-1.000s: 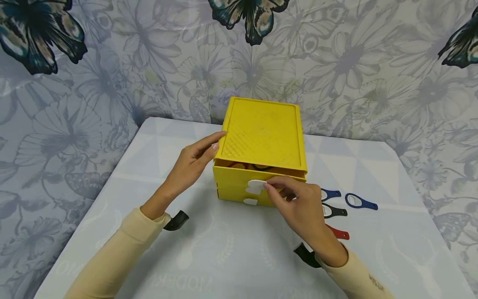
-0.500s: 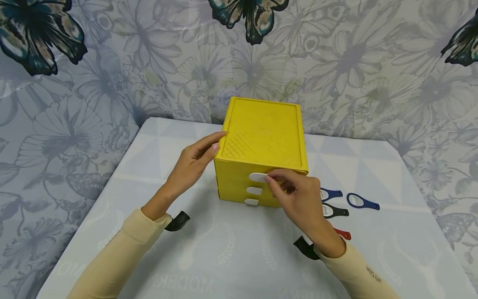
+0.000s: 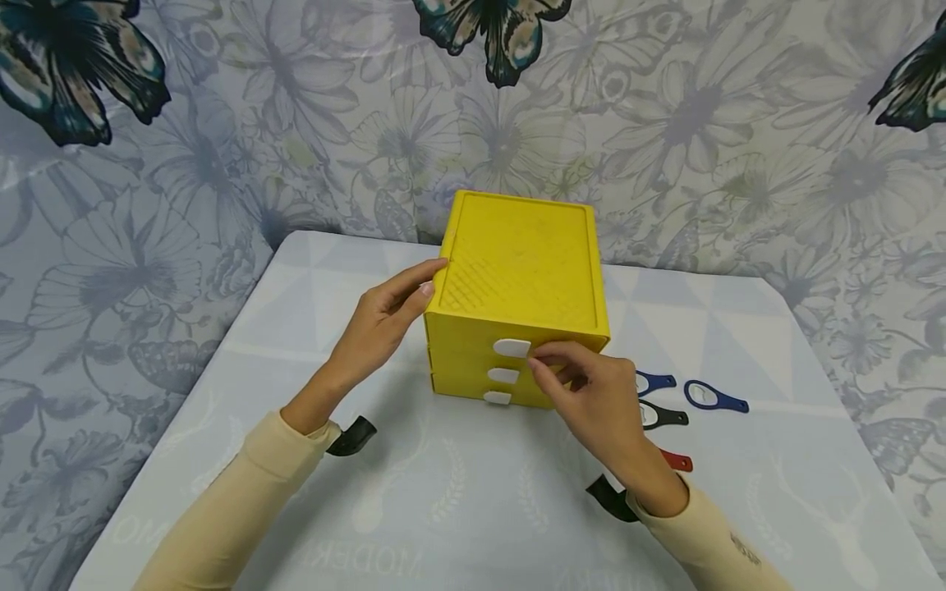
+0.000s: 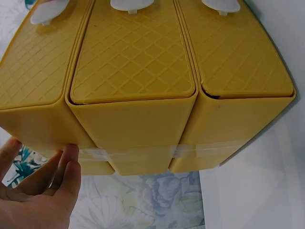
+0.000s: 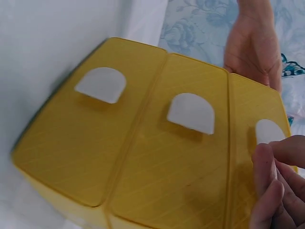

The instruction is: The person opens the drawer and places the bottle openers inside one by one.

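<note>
A yellow three-drawer box (image 3: 521,263) stands on the table, with every drawer pushed in. Each drawer front carries a white tab handle; the middle handle (image 3: 503,376) and bottom handle (image 3: 498,398) sit below the top one. At the right end of the top handle (image 3: 512,348), my right hand (image 3: 591,394) pinches its edge between thumb and forefinger; the fingertips partly cover the tab in the right wrist view. My left hand (image 3: 375,332) rests its fingertips on the box's left side near the top edge. In the left wrist view, its fingers (image 4: 71,157) touch the yellow side wall.
Right of the box lie flat oval-ended things with handles: two blue ones, the nearer-right blue one (image 3: 715,397), a black one (image 3: 665,416) and a red one (image 3: 676,460), partly hidden by the right arm. Clear tape (image 4: 143,151) crosses the box side. A patterned wall stands behind.
The top drawer, slightly open with its contents showing a second ago, has slid fully in. My right hand moved with it, then shifted slightly rightward on the handle. My left hand stayed put.
</note>
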### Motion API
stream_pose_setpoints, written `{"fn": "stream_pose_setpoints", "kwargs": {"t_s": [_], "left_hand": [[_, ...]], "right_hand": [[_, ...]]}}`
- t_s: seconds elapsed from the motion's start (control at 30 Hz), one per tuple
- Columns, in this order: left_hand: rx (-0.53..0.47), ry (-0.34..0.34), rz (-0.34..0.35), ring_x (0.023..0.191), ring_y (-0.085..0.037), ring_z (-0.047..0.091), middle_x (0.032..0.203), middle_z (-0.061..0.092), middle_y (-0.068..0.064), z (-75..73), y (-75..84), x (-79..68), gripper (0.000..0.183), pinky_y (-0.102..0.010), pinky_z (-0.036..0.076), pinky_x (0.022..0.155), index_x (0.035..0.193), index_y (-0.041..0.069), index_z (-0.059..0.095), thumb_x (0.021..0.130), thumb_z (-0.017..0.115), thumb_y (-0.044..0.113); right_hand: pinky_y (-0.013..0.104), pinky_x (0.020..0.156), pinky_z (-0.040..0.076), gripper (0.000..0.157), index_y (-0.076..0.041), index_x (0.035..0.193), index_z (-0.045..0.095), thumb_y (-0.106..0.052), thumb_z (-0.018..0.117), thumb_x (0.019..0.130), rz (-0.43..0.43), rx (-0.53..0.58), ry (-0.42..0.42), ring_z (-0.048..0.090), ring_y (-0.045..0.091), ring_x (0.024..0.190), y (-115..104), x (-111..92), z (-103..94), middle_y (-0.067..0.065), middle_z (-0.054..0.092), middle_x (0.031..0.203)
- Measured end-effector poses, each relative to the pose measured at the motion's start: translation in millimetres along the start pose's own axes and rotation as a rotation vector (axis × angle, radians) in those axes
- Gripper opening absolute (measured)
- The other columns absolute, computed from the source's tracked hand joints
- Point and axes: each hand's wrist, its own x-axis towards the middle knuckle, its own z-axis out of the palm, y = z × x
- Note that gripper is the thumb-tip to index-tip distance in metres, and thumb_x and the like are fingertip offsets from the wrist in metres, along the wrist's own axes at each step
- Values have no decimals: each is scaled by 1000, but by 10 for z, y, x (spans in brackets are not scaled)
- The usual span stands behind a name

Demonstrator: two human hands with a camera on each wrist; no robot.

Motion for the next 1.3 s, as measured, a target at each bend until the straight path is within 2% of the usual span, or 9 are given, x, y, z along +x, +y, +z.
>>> {"fn": "stream_pose_setpoints", "kwargs": {"t_s": [0.3,0.47,0.8,1.13,1.3], "left_hand": [[3,7,2,141,-11,45,154,46,8,-6,-8,2,42,-42,42,115,149,30,48,108,46,34],[4,12,7,141,-11,44,154,46,8,-4,-12,-2,41,-43,42,115,149,30,48,108,46,34],[-9,9,12,141,-12,44,153,47,8,0,-17,6,41,-43,41,115,149,30,49,108,46,34],[2,12,14,141,-11,44,153,47,8,6,-18,6,41,-43,41,115,149,30,49,108,46,34],[11,14,11,141,-12,44,153,47,8,0,-11,3,41,-43,41,115,149,30,49,108,46,34]], "right_hand": [[23,54,55,13,-11,96,78,-11,82,84,55,-46,-125,63,3,59,118,-145,53,0,77,84],[27,57,58,14,-12,98,78,-15,82,85,82,-68,-164,67,6,65,171,-169,128,-1,78,87],[20,58,57,15,-9,98,79,-12,83,83,84,-54,-148,69,9,66,200,-160,238,2,78,87],[19,50,51,7,-11,90,80,-12,82,84,66,-50,-84,57,2,55,211,-179,298,-2,74,76],[17,49,49,6,-13,89,80,-11,83,83,57,-48,-85,55,1,55,202,-195,301,-5,72,73]]}}
